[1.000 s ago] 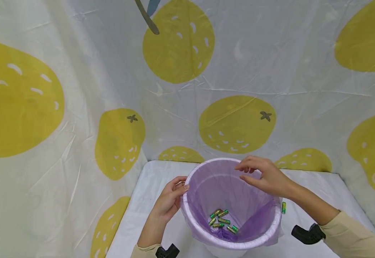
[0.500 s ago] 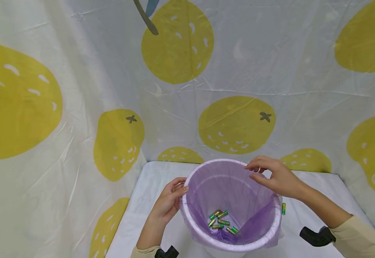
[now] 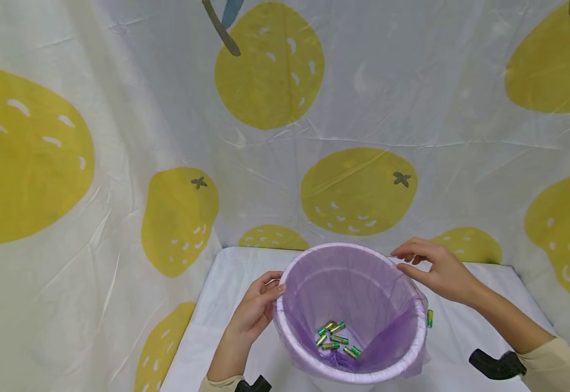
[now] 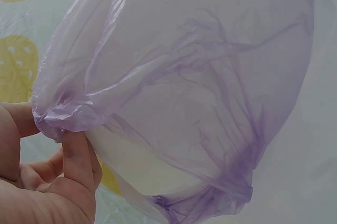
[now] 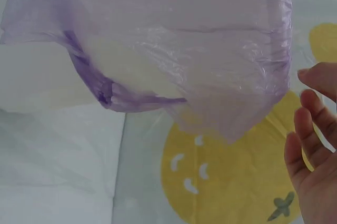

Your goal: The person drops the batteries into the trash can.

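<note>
A white trash bin lined with a thin purple plastic bag stands on the table, its mouth tilted toward me. My left hand grips the rim on the left side, thumb on top of the bag's folded edge. In the left wrist view the fingers curl under the lined rim. Several green and gold batteries lie at the bottom of the bin. Just off the rim at the back right is my right hand, fingers loosely bent and holding nothing. The right wrist view shows a gap between those fingertips and the bag.
One more battery lies on the white table, right beside the bin. A curtain printed with yellow fruit hangs behind and along the sides. A black wrist camera sits on the right sleeve.
My right hand has moved right, from over the bin's mouth to beside its back right rim. The left hand keeps its grip, and the batteries lie as before.
</note>
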`<move>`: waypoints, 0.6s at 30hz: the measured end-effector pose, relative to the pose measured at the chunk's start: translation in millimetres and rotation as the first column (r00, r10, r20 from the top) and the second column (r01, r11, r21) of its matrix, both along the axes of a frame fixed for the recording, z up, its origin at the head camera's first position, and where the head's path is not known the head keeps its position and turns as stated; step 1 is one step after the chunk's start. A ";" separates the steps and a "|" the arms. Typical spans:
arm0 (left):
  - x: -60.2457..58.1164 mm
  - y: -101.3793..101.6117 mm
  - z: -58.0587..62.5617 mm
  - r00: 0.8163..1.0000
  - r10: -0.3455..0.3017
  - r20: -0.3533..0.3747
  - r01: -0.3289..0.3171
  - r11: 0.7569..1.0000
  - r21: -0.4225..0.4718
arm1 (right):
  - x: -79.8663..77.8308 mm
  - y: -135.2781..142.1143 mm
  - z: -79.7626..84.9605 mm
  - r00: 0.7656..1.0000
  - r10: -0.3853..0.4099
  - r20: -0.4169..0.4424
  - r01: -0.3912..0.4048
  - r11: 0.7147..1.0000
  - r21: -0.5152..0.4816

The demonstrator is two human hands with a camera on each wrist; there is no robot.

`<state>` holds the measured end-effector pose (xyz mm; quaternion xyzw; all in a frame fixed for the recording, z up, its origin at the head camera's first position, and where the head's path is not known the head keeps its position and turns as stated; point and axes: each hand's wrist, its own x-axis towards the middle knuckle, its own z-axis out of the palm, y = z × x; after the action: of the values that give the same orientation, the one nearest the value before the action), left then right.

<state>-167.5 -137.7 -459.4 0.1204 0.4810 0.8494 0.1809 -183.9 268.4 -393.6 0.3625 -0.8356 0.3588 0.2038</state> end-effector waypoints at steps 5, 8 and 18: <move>-0.2 -0.4 0.0 1.000 -0.001 0.001 0.001 1.000 -0.001 | 0.9 8.1 -3.0 0.999 -0.051 0.007 0.051 0.999 0.009; -0.4 -0.3 -0.4 1.000 0.000 0.003 0.000 1.000 -0.001 | 1.7 13.1 -4.7 0.997 -0.078 0.018 0.078 0.997 0.004; -0.9 0.2 -1.8 1.000 0.006 0.016 -0.006 1.000 -0.011 | 4.7 32.3 -19.7 0.989 -0.139 0.057 0.141 0.990 -0.026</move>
<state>-168.4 -137.5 -461.2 0.1114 0.4844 0.8482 0.1829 -179.2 300.8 -413.3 0.2900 -0.8587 0.3661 0.2110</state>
